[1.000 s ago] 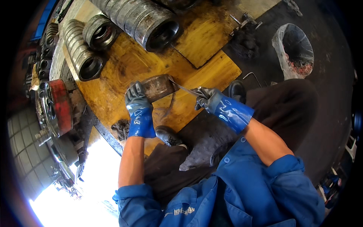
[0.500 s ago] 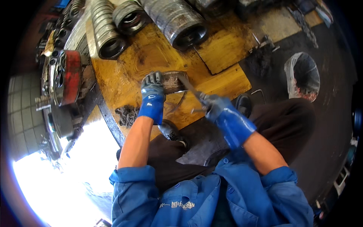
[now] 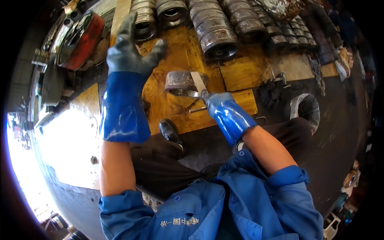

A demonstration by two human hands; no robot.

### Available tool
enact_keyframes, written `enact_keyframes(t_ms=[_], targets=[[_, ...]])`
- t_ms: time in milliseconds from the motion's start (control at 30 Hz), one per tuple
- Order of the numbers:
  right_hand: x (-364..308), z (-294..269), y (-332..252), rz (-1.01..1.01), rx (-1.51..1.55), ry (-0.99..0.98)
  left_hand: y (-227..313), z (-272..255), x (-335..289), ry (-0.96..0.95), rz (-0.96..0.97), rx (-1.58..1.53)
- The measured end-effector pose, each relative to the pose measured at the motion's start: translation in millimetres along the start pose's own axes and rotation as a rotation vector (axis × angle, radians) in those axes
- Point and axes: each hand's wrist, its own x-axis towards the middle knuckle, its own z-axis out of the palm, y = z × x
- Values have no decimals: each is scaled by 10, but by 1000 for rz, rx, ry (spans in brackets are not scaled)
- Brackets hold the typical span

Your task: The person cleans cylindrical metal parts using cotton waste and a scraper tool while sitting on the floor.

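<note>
My left hand [image 3: 132, 54], in a grey-palmed blue rubber glove, is raised with thumb and fingers spread and nothing in it. A worn metal ring [image 3: 178, 82] sits on the yellow board [image 3: 172, 64], its dark opening partly facing me. In the same kind of glove, my right hand [image 3: 221, 105] is closed round a scraper [image 3: 198, 83] with a flat, pale blade. The blade lies across the ring's right side. A thin metal rod [image 3: 197, 109] sticks out left of the right hand; whether the hand holds it too is hidden.
Stacked metal rings [image 3: 214, 34] lie in rows along the far side. A red-sided round part [image 3: 82, 42] stands at the far left. To the right are dark fibrous scraps [image 3: 273, 94] and a bin with a clear liner [image 3: 305, 110]. My shoe [image 3: 169, 131] is at the board's near edge.
My left hand has let go of the ring, lifted up and left, and opened. The right hand keeps the scraper at the ring. The whole view has shifted.
</note>
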Motion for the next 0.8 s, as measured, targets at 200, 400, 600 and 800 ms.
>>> enact_keyframes(t_ms=[200, 400, 600, 800], targets=[[-125, -327, -351, -51, -113, -236, -323, -515, -232, 105, -333, 345], [43, -529, -380, -108, -181, -209, -591, -370, -200, 166, -417, 304], [292, -650, -489, -102, -138, -185, -633, -357, -151, 220, -362, 238], [331, -733, -456, -165, -224, -287, -619, -446, -208, 180, -423, 269]])
